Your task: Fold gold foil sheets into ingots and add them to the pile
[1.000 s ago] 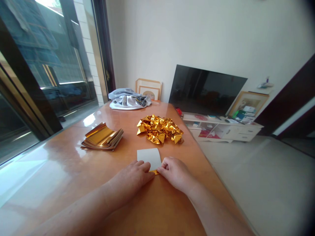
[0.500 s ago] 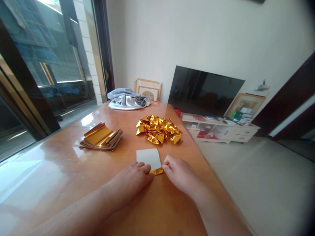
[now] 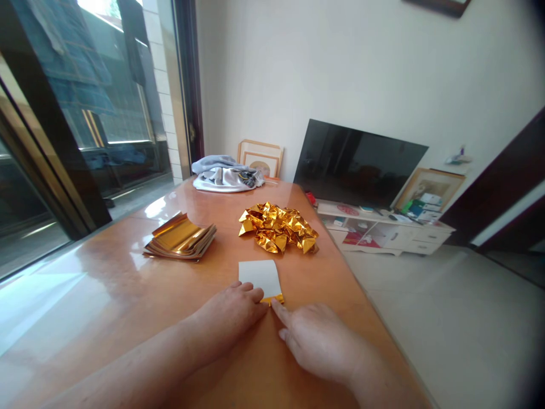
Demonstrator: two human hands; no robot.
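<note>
Head view: the relaxed, ungripping left hand (image 3: 227, 315) rests its fingertips at the near edge of a white-backed gold foil sheet (image 3: 259, 278); the open right hand (image 3: 319, 346) extends its forefinger to the gold fold (image 3: 272, 299).

Premises: domestic living room, indicated by a flat-screen television (image 3: 360, 162) behind a white TV cabinet (image 3: 383, 237), a leaning framed picture (image 3: 430, 187), and a glass sliding door (image 3: 85, 96).

On the wooden counter (image 3: 106, 284), the left hand (image 3: 227, 318) rests at the near edge of a white sheet (image 3: 259, 278), and the right hand (image 3: 319, 341) points one finger at its gold fold (image 3: 272, 299). Crumpled gold foil (image 3: 276, 227) and a stack of gold sheets (image 3: 181, 238) lie farther along.
</note>
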